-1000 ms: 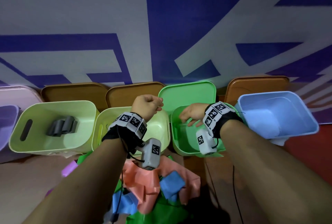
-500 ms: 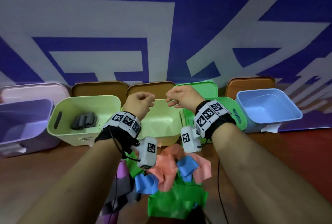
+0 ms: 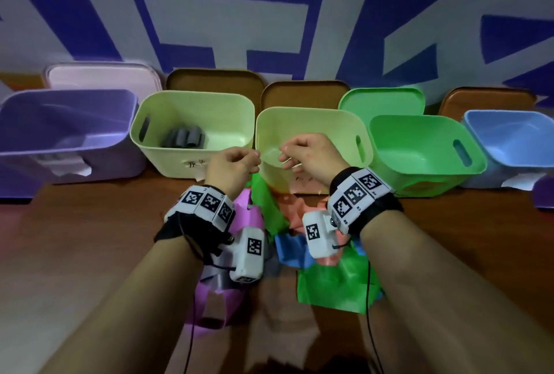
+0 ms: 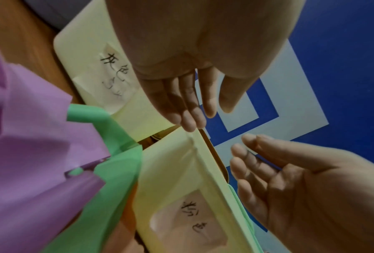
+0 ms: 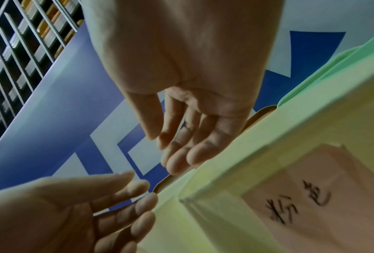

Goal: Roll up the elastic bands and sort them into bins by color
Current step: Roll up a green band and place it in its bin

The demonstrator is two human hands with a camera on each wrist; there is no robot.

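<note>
A loose pile of elastic bands lies on the wooden table under my wrists: a purple band (image 3: 248,214), a green band (image 3: 335,286), a salmon band (image 3: 295,208) and a blue band (image 3: 292,250). My left hand (image 3: 232,165) and right hand (image 3: 308,154) hover side by side at the front rim of the middle pale yellow-green bin (image 3: 308,112). Both hold nothing. In the left wrist view the left hand (image 4: 203,109) has relaxed fingers, with the purple band (image 4: 30,137) below it. In the right wrist view the right hand (image 5: 175,145) is just as loose and empty.
A row of bins stands at the wall: purple bin (image 3: 69,94), pale green bin (image 3: 195,97) holding grey rolls (image 3: 183,138), green bin (image 3: 419,121), blue bin (image 3: 509,115). Brown, green and pink lids lean behind them. Paper labels are on the bin fronts.
My right hand has left the green bin and moved left to the middle bin. Both hands have come down toward its front rim, and the view has shifted.
</note>
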